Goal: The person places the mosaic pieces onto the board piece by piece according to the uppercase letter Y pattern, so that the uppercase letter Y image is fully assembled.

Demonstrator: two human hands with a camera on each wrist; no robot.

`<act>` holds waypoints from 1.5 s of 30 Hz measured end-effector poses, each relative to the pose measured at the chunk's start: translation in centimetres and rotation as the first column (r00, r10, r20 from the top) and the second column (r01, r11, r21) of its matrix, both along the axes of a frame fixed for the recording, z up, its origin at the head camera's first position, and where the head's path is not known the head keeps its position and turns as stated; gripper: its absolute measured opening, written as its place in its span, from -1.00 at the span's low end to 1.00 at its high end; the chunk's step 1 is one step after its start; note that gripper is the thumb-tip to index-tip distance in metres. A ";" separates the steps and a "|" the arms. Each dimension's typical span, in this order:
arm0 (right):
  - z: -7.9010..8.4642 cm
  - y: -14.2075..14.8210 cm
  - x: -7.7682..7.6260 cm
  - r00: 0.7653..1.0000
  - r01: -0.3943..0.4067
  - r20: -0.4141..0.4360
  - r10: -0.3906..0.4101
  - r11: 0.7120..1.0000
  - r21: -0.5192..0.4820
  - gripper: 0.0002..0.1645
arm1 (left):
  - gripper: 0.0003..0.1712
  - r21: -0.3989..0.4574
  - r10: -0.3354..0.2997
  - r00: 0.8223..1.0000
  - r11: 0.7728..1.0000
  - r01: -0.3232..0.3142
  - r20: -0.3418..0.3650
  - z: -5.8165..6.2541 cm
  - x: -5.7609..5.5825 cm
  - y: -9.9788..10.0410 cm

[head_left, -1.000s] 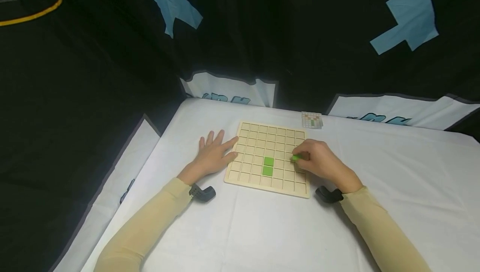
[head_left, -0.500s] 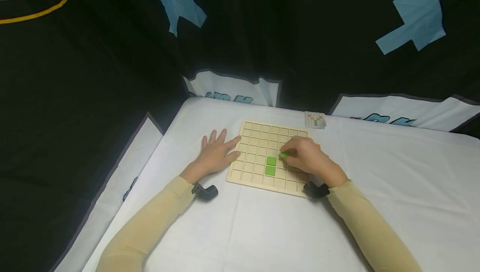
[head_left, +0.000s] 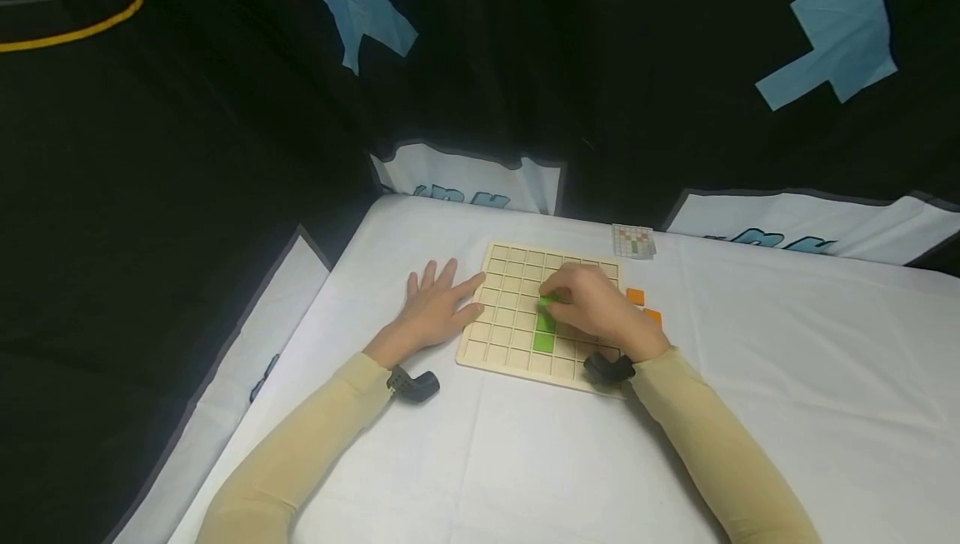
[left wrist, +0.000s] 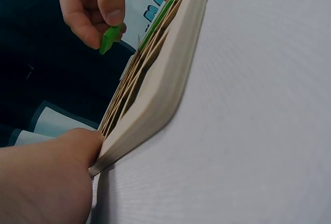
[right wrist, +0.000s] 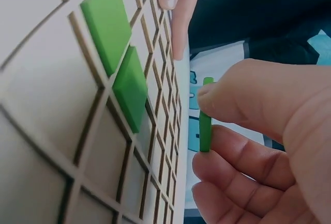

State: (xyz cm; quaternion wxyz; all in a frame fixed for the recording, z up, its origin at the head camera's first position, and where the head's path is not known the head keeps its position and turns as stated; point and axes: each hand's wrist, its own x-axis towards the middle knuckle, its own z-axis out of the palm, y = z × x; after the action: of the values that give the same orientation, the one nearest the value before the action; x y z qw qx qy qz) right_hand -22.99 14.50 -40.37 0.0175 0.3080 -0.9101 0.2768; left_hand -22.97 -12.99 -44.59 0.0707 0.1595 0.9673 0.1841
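1. While the left hand (head_left: 431, 312) rests, fingers apart, at the edge of the gridded board (head_left: 510, 319), the right hand (head_left: 595, 302) holds a green tile (right wrist: 205, 131) clamped in its fingers above the cells.
2. Seated green tiles (right wrist: 107, 25): two, adjoining.
3. Orange tiles (head_left: 635, 296) beside board, right.

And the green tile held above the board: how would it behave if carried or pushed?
The green tile is probably stiff: it shows no clear sag in the right grip. It is likely light, being small and thin. Its flat shape should make it slide rather than roll.
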 end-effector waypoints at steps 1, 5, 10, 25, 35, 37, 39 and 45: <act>0.0 -0.1 -0.1 1.000 0.001 0.004 -0.001 1.000 0.001 -0.74 | -0.28 0.001 0.000 1.000 1.000 0.000 0.000 0.0 0.0 0.0; 0.1 -0.4 -0.1 1.000 0.011 0.021 -0.011 1.000 0.010 -0.74 | -0.28 0.000 0.001 1.000 1.000 -0.001 0.001 0.1 0.1 0.0; -0.2 -0.4 -0.1 0.998 0.023 0.051 -0.024 0.999 0.027 -0.74 | -0.29 -0.001 0.002 1.000 1.000 -0.002 0.002 0.1 0.1 0.0; -1.1 -0.2 -0.5 0.996 0.028 0.083 -0.032 0.999 0.047 -0.74 | -0.30 -0.007 -0.005 1.000 1.000 0.005 -0.001 0.4 0.1 0.0; -1.4 -0.3 -0.6 0.999 0.030 0.031 -0.032 0.998 0.061 -0.75 | -0.29 -0.010 0.000 1.000 1.000 0.000 0.005 0.2 0.0 0.0; -1.5 -0.3 -0.6 1.000 0.024 0.015 -0.025 0.997 0.069 -0.76 | -0.29 -0.008 0.001 1.000 1.000 -0.001 0.006 0.2 -0.1 0.0; -1.4 -0.4 -0.5 1.000 0.019 0.008 -0.020 0.997 0.073 -0.76 | -0.29 -0.006 0.003 1.000 1.000 -0.003 0.006 0.3 0.0 0.1; -1.4 -0.4 -0.2 1.000 0.020 -0.009 -0.019 0.996 0.088 -0.77 | -0.29 -0.002 0.005 1.000 1.000 -0.005 0.003 0.3 0.1 0.1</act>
State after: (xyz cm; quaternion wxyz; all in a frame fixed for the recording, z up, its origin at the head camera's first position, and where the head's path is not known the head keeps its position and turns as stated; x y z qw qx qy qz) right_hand -23.19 14.09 -41.77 0.0106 0.3008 -0.9242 0.2352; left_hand -22.88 -12.89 -44.24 0.0718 0.1569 0.9677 0.1837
